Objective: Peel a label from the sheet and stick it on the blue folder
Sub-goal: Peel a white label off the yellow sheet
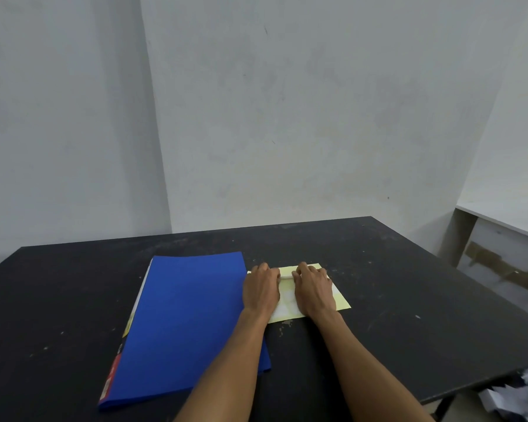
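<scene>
A blue folder [189, 324] lies flat on the black table [393, 300], left of centre. Right beside it lies a pale yellow label sheet [342, 301] with white labels. Both my hands rest on the sheet. My left hand [261, 289] presses its left part, fingers curled at the far edge. My right hand [313, 287] covers the middle, fingertips at the same edge. Between the two sets of fingertips a small white strip [286, 275] is raised from the sheet; whether it is pinched I cannot tell.
A grey wall stands behind the table. A white shelf or desk [506, 220] is at the right. Crumpled white paper [518, 394] lies below the table's right front corner. The folder's left edge shows a red and yellow printed insert [116, 370].
</scene>
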